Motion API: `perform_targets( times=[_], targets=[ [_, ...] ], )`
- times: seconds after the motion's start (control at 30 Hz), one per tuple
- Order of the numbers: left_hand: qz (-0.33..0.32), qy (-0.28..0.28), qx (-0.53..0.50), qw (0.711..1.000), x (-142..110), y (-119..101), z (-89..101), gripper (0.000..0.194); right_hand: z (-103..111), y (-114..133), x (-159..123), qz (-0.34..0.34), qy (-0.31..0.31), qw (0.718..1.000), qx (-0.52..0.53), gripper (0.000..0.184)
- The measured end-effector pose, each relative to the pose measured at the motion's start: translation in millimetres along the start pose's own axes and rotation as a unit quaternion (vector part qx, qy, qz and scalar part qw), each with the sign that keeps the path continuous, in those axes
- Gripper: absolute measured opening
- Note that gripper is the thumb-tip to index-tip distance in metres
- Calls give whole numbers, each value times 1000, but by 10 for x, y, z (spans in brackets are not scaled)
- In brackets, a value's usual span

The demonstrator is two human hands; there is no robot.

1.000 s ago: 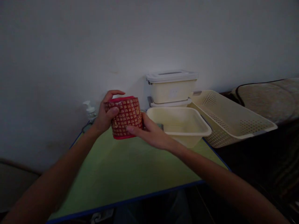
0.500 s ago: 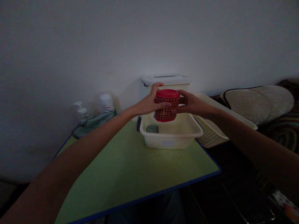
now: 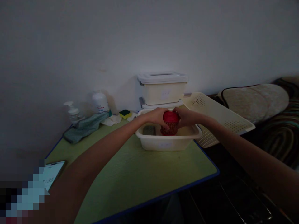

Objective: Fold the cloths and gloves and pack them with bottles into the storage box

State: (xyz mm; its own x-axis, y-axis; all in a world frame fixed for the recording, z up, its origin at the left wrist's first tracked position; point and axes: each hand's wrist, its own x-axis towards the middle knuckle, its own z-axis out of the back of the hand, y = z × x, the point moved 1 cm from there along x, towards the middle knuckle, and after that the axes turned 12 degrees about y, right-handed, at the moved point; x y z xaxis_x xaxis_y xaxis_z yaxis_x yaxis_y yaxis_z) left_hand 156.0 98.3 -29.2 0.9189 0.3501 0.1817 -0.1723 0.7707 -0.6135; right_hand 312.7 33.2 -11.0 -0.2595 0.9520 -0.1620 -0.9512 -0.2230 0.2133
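Both the left hand (image 3: 157,116) and the right hand (image 3: 188,118) are curled partway closed around a red container (image 3: 171,119), one on each side. It looks upright and rounded, with a plain bright red top and darker sides covered in small pale marks. It sits within the opening of a cream box (image 3: 151,144); whether it touches the bottom I cannot tell. Left of it, inside the box, lies a grey-green block (image 3: 149,130). Behind stands a lidded box (image 3: 163,93), and to the right a basket (image 3: 205,140) with holes. On the green table (image 3: 130,180), further left, are a yellow sponge (image 3: 125,114) with a dark top, a crumpled cloth (image 3: 85,127), a white bottle (image 3: 100,102) and a pump bottle (image 3: 74,114)
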Motion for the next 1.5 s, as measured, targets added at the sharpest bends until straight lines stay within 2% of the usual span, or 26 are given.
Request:
perform_targets(
  times=[0.13,0.23,0.4,0.57,0.67,0.87,1.03,1.17,1.37,1.5],
  targets=[
    [-21,31,17,999,18,30,-92,46,-105,65,55,-3,29,995,-92,47],
    [-13,58,52,997,19,79,-144,41,-159,118,63,-17,50,989,-140,42],
    [-10,85,71,994,3,178,-199,41,-208,162,51,-16,66,987,-147,39],
    [40,128,97,986,-13,165,-184,56,-230,137,80,-25,73,984,-158,48],
    [61,155,83,982,-24,131,-169,56,-225,152,75,-29,86,983,-162,50],
    [75,160,80,981,-52,110,-112,56,-154,209,49,-22,131,981,-143,44],
    [71,147,-23,986,-87,176,-54,48,-29,147,42,6,141,987,-75,50],
    [53,129,-72,988,-90,259,-45,45,28,97,46,29,140,989,-35,42],
    [26,155,-41,987,-78,302,-34,30,-2,90,109,43,141,987,-64,27],
    [35,152,-31,987,-55,317,-50,31,-15,123,161,21,145,984,-97,23]
  ],
)
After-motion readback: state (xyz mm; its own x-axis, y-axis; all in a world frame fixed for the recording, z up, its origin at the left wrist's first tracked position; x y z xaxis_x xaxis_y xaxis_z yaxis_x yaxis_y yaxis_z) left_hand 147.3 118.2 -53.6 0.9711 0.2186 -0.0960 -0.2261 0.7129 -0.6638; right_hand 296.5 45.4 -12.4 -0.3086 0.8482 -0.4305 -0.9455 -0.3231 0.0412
